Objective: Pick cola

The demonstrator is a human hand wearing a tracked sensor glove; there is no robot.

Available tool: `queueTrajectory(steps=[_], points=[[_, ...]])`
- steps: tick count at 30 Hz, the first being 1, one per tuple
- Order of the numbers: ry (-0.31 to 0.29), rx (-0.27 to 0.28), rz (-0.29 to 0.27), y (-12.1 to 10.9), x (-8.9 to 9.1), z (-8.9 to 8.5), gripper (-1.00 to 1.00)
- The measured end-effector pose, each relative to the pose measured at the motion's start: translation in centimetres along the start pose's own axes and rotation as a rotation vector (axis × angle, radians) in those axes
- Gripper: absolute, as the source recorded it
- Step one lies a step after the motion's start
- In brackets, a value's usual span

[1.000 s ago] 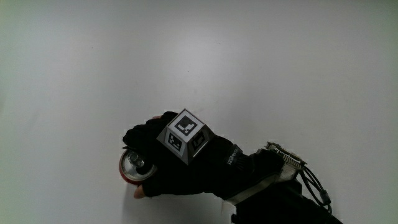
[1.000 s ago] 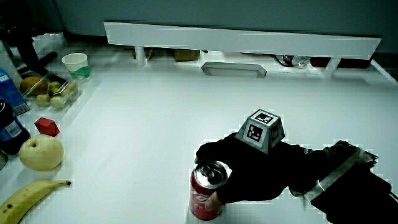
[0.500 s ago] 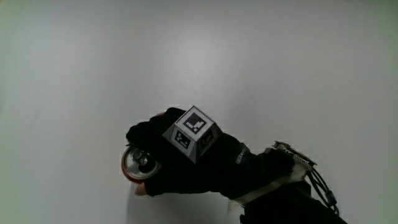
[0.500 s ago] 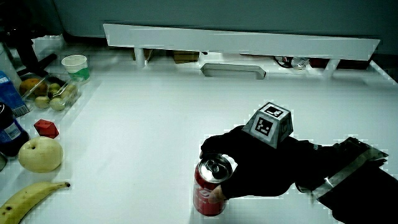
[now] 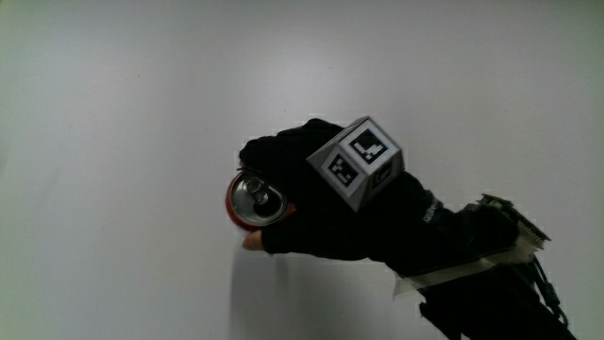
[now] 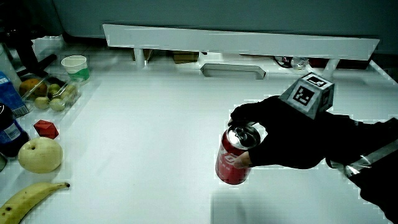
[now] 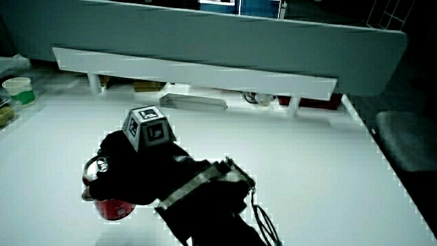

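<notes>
A red cola can (image 5: 253,200) with a silver top is held in the gloved hand (image 5: 321,208), whose fingers wrap around its side. In a side view the cola can (image 6: 233,165) hangs above the white table (image 6: 155,124), tilted slightly, with its shadow on the surface beneath. The hand (image 6: 292,140) grips it just under the rim. The patterned cube (image 6: 308,93) sits on the back of the hand. In a side view the hand (image 7: 130,171) covers most of the can (image 7: 109,205); only its top and red base show.
At the table's edge lie a banana (image 6: 31,199), a pale round fruit (image 6: 40,154), a small red object (image 6: 46,127), a blue bottle (image 6: 9,124), a fruit container (image 6: 53,93) and a paper cup (image 6: 76,65). A low partition (image 6: 242,40) borders the table.
The hand, shut on the can throughout, has raised it off the table and carried it a little farther from the person. The fruit and the cup have not moved.
</notes>
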Motion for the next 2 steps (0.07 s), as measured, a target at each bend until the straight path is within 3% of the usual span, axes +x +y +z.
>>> queueTrajectory(steps=[2], points=[[-0.059,0.018,-0.029,-0.24,0.69,0.34,1.00]])
